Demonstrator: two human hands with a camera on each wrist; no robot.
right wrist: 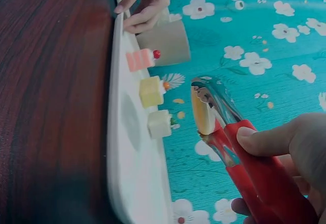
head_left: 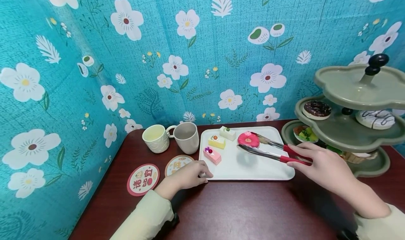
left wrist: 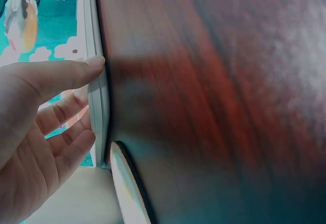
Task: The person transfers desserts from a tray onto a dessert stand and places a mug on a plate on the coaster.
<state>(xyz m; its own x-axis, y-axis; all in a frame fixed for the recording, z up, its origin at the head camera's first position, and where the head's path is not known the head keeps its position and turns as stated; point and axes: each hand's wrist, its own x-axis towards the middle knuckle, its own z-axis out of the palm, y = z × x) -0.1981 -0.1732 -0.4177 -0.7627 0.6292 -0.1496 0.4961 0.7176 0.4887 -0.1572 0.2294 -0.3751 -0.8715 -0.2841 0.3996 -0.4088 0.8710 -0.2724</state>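
Right hand (head_left: pixel 319 164): grip closed round the red handles of the tongs (head_left: pixel 272 150). The tong tips clasp the pink donut (head_left: pixel 248 139), held above the tray (head_left: pixel 253 169); the right wrist view shows the donut clear of the tray surface, over its far right part.

Left hand (head_left: pixel 190 175): fingers lightly curled, fingertips (left wrist: pixel 94 63) pressing the tray's near left corner; it holds nothing.

On tray: pink cake (head_left: pixel 212 155), yellow cake (head_left: pixel 216 141) and white cake (head_left: pixel 227 133), in a row along the left and far side.

Left of tray: two cups (head_left: pixel 172 137) and two coasters (head_left: pixel 159 173) on the tabletop (head_left: pixel 240 208).

Right of tray: tiered stand (head_left: pixel 348 127) carrying a chocolate donut (head_left: pixel 316 109), a white donut (head_left: pixel 375 119) and a small green item on the lowest tier.

Handling note: judged best to keep even pressure on the handles so the donut does not slip, keep it level, and keep the left fingertips steadying the tray.

Edges and room: the tray's middle and near right lie bare, the widest room. The stand's lower rims sit just beside the tray's right edge and near the tong hand; the floral wall (head_left: pixel 126 74) closes the far and left sides. The near tabletop is open.
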